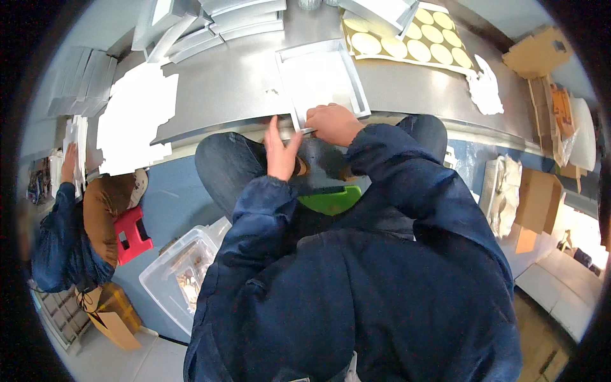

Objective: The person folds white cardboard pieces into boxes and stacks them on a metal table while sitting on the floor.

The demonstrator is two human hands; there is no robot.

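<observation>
A shallow white-and-grey cardboard box (358,81) lies with its inside facing up at the front edge of the metal table. Its near side reaches slightly past that edge. My right hand (335,123) is closed on the box's near wall, fingers curled over it. Just left of the near corner is my left hand (280,151), fingers stretched and apart, palm turned toward the box. The left thumb is close to the wall; whether it touches I cannot tell.
Grey boxes (248,28) are piled at the back left, with white flat sheets (137,118) nearer. A sheet of round yellow stickers (417,39) lies back right beside crumpled white paper (485,88). Another person (70,235) sits at the left, near a clear plastic bin (168,277).
</observation>
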